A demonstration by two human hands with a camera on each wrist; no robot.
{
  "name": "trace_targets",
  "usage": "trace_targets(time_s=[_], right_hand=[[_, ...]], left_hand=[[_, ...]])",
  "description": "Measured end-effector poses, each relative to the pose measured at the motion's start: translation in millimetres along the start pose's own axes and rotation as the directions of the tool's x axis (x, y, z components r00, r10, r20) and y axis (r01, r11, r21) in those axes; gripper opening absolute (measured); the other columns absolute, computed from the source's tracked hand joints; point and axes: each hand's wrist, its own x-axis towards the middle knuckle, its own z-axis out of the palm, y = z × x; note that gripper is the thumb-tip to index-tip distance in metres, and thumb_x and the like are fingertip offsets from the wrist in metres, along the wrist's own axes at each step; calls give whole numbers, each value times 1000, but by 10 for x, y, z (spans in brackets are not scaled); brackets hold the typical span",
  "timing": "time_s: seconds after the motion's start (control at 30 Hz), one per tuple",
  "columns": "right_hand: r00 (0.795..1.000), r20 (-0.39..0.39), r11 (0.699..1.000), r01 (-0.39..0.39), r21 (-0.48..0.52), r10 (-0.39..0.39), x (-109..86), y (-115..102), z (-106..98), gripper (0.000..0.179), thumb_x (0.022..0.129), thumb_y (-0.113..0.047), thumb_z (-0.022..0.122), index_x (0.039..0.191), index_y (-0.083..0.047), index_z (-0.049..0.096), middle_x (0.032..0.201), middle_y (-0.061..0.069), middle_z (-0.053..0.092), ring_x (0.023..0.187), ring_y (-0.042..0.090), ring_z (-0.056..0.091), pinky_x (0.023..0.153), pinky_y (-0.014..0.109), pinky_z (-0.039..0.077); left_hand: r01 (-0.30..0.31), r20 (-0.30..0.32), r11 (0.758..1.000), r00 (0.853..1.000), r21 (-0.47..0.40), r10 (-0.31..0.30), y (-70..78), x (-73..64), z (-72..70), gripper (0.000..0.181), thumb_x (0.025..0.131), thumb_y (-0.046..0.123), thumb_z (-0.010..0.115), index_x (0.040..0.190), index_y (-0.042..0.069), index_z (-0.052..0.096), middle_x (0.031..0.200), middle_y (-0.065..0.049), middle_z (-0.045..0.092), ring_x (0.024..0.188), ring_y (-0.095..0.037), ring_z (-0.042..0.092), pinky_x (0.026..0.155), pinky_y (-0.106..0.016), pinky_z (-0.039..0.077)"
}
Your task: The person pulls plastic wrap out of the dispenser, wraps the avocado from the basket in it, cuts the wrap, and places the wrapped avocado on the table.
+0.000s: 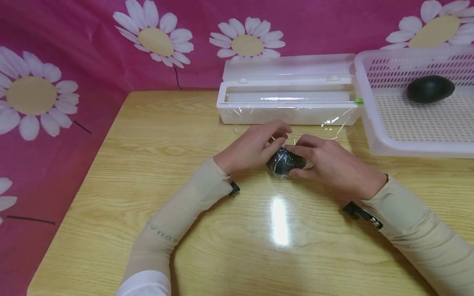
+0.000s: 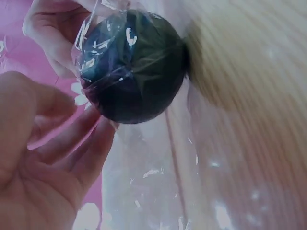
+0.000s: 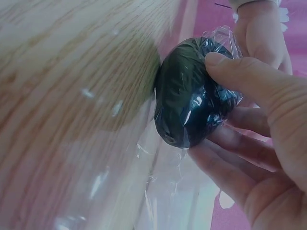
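Note:
A dark green, avocado-like fruit (image 1: pixel 282 163) is wrapped in clear cling film (image 2: pixel 153 177) close over the wooden table. My right hand (image 1: pixel 326 166) grips it from the right, with the thumb pressed on its upper side and the fingers underneath, as the right wrist view shows. On the other side my left hand (image 1: pixel 253 146) reaches to the wrapped fruit. Its thumb and fingers stand apart, fingertips right at the film along the fruit's edge (image 2: pixel 129 112). Gathered film sticks up between the two hands. A loose sheet of film spreads behind the fruit toward the white dispenser box.
The white dispenser box (image 1: pixel 289 115) stands at the back with its lid raised, a film roll (image 1: pixel 289 96) inside. A white plastic basket (image 1: pixel 426 150) at the right holds another dark oval fruit (image 1: pixel 431 89). A pink flowered cloth (image 1: pixel 200 24) hangs behind the table (image 1: pixel 155 135).

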Motion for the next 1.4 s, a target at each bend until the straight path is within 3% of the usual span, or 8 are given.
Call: trace_targets(time_s=[0.2,0.33,0.47,0.73,1.0,1.1,1.23,1.4], right_hand=[[1000,16,1000,10,-13,-10,29,14,4,51,79,-29,80,120,-1,66,102,8,63,77,15,62,63,27,56],[999,43,1000,-6,5,6,35,18,-4,52,81,-28,79,123,-1,65,103,9,62,77,15,61,61,26,55],[998,55,1000,-18,18,17,26,21,-16,52,82,-27,77,125,-2,63,105,9,62,80,16,63,64,27,56],[999,26,1000,22,5,-22,2,39,2,52,82,-28,78,124,-1,64,103,6,62,78,12,61,64,24,56],[996,19,997,82,-8,-82,23,24,17,41,82,-24,77,115,-3,68,99,3,60,77,11,61,64,22,55],[997,27,998,67,-19,-67,28,26,16,46,80,-24,78,120,-3,67,99,4,60,77,11,61,64,21,55],[998,55,999,29,-31,-27,30,25,15,53,80,-27,77,127,-4,63,102,4,60,76,10,58,62,19,53],[997,75,1000,-16,-14,17,19,26,26,61,80,-36,77,130,-4,61,105,3,58,72,9,54,59,19,49]], left_hand=[[-133,25,982,991,133,131,51,-172,-60,18,96,31,60,104,16,67,103,5,64,91,-5,60,84,-19,51],[-206,144,964,973,166,183,88,-257,-40,24,86,36,73,96,15,66,96,4,62,85,-6,60,79,-19,52],[-245,217,936,957,252,192,125,-297,-2,18,88,34,72,93,17,67,103,4,63,94,-8,60,86,-23,53],[-285,191,895,954,342,231,174,-292,-4,12,98,26,58,93,17,65,99,3,61,90,-9,56,83,-24,51],[-308,58,901,950,305,305,153,-260,-41,17,98,31,58,100,14,63,98,2,58,91,-10,52,83,-22,47],[-272,52,927,962,257,268,128,-272,-55,33,90,41,68,107,14,62,106,2,59,100,-10,53,90,-22,48],[-174,81,965,984,197,161,91,-278,-39,59,79,49,75,124,15,55,121,2,58,111,-9,54,99,-23,48],[-73,84,981,995,181,58,62,-243,-5,51,85,49,69,124,20,54,121,4,62,102,-5,58,91,-22,51]])
